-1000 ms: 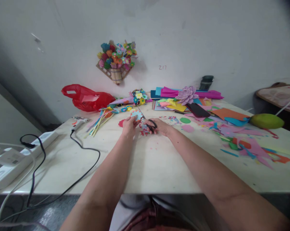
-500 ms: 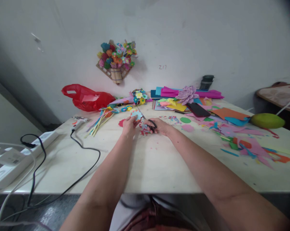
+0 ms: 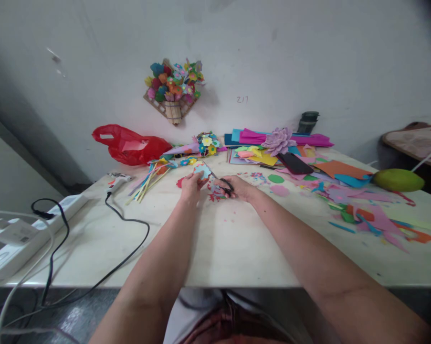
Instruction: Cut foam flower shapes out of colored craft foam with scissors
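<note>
Pinched in my left hand (image 3: 191,187) is a light blue paper piece (image 3: 202,170) with a wavy, flower-like edge. My right hand (image 3: 238,187) is wrapped round a pair of black-handled scissors (image 3: 226,186), whose blades point up and left at the blue paper's right edge. Whether the blades touch the paper is hard to make out. A red paper piece (image 3: 180,182) lies beside my left hand, partly hidden by it. Small red and pale scraps (image 3: 215,196) are scattered on the table under the scissors.
A glue gun (image 3: 118,183) with a black cord and a power strip (image 3: 59,215) lie at left. A red plastic bag (image 3: 129,145) and paper strips (image 3: 149,184) sit behind. Coloured sheets, a phone (image 3: 294,163), offcuts (image 3: 376,220) and a green fruit (image 3: 398,180) spread across the right.
The blue paper has turned slightly in my left hand and shifted a little left. The scissors stay in my right hand beside it, almost unmoved.
</note>
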A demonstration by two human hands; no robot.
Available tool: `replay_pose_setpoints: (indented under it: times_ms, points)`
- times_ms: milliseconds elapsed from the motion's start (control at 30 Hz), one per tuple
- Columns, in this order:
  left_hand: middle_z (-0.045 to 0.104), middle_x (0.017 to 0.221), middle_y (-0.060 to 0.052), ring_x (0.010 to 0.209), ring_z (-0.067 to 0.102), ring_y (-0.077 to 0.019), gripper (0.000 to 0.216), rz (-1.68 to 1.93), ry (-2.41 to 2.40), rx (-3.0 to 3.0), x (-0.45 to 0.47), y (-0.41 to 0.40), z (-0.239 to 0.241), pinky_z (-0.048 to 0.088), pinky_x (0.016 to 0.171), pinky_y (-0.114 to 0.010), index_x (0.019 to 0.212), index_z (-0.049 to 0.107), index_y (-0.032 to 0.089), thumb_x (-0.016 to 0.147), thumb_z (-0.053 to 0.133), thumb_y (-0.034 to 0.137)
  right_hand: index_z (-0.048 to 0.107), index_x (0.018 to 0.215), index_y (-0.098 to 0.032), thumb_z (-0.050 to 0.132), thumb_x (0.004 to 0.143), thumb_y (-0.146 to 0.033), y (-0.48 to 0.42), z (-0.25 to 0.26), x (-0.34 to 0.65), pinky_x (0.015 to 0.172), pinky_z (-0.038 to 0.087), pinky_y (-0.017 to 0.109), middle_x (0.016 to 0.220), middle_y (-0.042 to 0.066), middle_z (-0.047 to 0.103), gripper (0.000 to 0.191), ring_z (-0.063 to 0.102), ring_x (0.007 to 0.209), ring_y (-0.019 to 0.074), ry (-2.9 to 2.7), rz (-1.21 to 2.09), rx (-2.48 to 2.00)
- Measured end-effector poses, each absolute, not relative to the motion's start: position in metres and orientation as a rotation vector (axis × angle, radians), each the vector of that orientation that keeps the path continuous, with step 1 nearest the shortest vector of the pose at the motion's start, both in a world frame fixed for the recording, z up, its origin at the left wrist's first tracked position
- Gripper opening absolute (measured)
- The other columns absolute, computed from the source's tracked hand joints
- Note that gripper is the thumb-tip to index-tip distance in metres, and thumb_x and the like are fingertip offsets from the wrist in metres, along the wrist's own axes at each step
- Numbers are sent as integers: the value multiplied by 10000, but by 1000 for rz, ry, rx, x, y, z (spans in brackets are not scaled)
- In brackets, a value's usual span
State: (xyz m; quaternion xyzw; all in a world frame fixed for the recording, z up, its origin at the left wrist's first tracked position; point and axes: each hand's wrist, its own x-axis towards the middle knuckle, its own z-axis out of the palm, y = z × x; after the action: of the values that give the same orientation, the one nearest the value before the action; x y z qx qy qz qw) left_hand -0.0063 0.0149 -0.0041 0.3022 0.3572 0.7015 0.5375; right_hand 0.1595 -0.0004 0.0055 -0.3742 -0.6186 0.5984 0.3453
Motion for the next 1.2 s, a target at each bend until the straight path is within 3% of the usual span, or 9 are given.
replay_pose_setpoints:
  times_ms: [333, 1200]
  points:
    - [677, 731, -65, 635, 654, -144, 124, 1648, 862, 745, -10, 17, -5, 557, 716, -305, 721, 642, 104, 614, 704, 116, 556, 707, -134, 605, 836, -301, -4, 11, 159, 253, 201, 144, 514, -2, 548, 216, 447, 351, 54, -1607, 1529, -1012]
    - [681, 693, -76, 628, 675, -170, 134, 1580, 883, 793, -15, 15, -2, 551, 599, -255, 719, 644, 99, 595, 694, 115, 534, 694, -133, 612, 832, -310, -6, 12, 159, 264, 192, 140, 510, -7, 546, 238, 444, 341, 47, -1641, 1526, -1038]
